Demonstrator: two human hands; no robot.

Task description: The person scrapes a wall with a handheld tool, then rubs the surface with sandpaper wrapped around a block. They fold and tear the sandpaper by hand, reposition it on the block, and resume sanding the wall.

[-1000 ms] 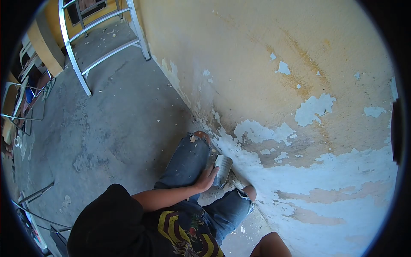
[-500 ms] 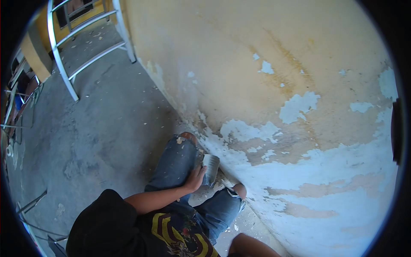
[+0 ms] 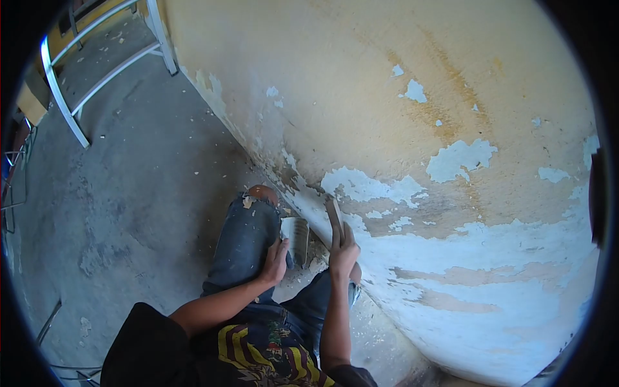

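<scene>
My left hand [image 3: 276,261] is closed at the side of a pale, ridged container [image 3: 296,235] between my knees. Its inside is hidden from this angle. My right hand [image 3: 344,257] is raised in front of the wall, gripping a flat, narrow tool that looks like a scraper [image 3: 334,216], its end pointing up at the wall's base. Whether the tool touches the wall cannot be made out. The wall [image 3: 387,97] is yellowish above, with bare white patches of peeled paint and a broad white band low down.
A metal ladder [image 3: 61,97] stands at the upper left on the grey concrete floor [image 3: 142,193]. Paint flakes are scattered over the floor and my jeans [image 3: 242,238]. Thin metal rods [image 3: 50,321] lie at the left edge.
My right arm has come up from the lower edge, bringing the scraper-like tool into view at the wall. My left hand and the container appear slightly further left as the view shifts.
</scene>
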